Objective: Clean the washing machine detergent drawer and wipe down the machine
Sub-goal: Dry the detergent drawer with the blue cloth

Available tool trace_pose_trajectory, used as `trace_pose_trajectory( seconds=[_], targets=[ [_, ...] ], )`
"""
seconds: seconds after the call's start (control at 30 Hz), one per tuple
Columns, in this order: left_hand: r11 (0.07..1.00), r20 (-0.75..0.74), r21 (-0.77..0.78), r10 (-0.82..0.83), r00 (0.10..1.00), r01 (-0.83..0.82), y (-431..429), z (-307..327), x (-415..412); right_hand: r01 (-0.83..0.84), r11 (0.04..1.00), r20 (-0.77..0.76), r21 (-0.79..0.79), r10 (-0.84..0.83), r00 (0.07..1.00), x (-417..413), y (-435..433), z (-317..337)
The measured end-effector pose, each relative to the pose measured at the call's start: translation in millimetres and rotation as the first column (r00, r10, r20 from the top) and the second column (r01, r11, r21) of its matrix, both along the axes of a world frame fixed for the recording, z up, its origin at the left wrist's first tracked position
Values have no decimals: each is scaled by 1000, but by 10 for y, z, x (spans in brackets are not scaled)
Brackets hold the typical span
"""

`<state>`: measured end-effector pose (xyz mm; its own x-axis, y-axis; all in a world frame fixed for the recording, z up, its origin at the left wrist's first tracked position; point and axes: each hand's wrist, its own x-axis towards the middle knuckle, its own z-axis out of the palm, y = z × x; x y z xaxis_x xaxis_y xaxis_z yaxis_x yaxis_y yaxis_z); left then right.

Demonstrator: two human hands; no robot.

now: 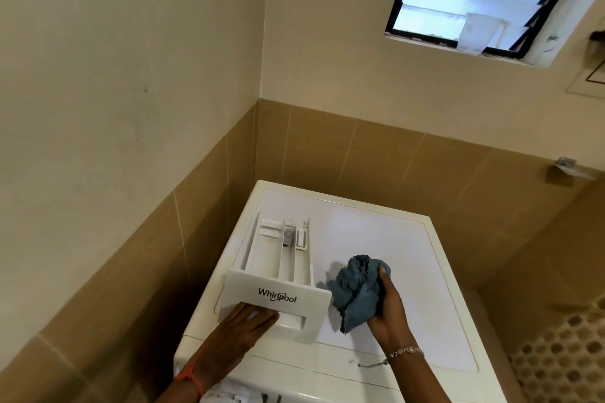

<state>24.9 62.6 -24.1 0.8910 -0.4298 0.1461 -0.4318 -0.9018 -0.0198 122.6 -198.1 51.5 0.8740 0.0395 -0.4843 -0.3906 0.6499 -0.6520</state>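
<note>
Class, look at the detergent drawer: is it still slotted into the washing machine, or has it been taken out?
Out. The detergent drawer lies on the washing machine's top, its compartments exposed, the left hand at its handle.

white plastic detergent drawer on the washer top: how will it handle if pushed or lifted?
The white plastic detergent drawer looks rigid and probably light, being thin-walled and hollow. It would likely slide easily on the glossy white washing machine top. Its wide front panel could make it front-heavy.

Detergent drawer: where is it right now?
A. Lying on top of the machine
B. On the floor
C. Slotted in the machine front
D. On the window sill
A: the detergent drawer lies on the washing machine's top, with the left hand at its handle.
</note>
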Motion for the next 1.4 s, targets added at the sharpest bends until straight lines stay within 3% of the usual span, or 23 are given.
trace_pose_trajectory(
  seconds=[0.07,0.17,0.23,0.27,0.33,0.4,0.43,0.57,0.63,0.7,0.77,0.83,0.9,0.97,1.07,1.13,1.3,1.4],
  targets=[
    [999,-64,-31,-10,998,8,26,21,-3,-33,999,16,-17,33,999,-4,8,14],
    [999,-42,-27,-42,998,41,53,5,-28,-87,993,59,-83,92,994,-12,7,73],
    [1000,-88,-7,-12,996,12,59,21,-30,-119,967,120,-226,149,981,-22,22,143],
    [1000,-69,-29,-5,998,3,52,-29,-21,-118,920,166,-373,191,967,-15,17,176],
    [999,-96,-33,22,995,-25,66,24,10,-98,719,243,-688,356,902,-29,4,280],
    [1000,103,-2,6,995,-6,22,105,-17,-44,592,296,-805,465,834,4,-22,354],
    [1000,14,-10,28,999,-28,26,155,-54,-23,581,317,-813,476,820,27,-42,409],
    [971,213,-230,114,970,-63,-131,402,-114,4,563,340,-827,494,800,142,-157,706],
    [920,263,-391,134,955,-22,-258,654,-12,-15,542,340,-840,547,765,155,-189,896],
    [802,253,-597,197,947,-8,-422,985,159,-36,496,327,-868,625,709,159,-196,1088],
    [616,86,-782,255,963,-93,-634,1448,363,-35,438,313,-898,693,649,162,-155,1276],
    [450,-168,-865,157,973,-222,-832,1895,583,-25,379,290,-925,749,596,141,-74,1468],
    [390,-329,-874,-41,943,-288,-951,2248,779,-30,340,270,-940,794,545,139,-7,1625],
    [334,-387,-893,-221,895,-303,-981,2432,925,-18,326,272,-945,816,510,178,32,1736],
    [338,-416,-884,-258,872,-322,-917,2541,1072,-21,358,291,-934,791,538,280,30,1802],
    [376,-429,-870,-253,867,-321,-867,2597,1123,-103,405,281,-908,775,566,312,17,1814],
    [370,-407,-879,-248,879,-302,-827,2763,1116,-301,547,307,-781,756,578,370,-35,1802],
    [348,-358,-899,-238,903,-264,-853,2825,1112,-359,504,269,-786,801,535,391,-66,1747]
  ],
)
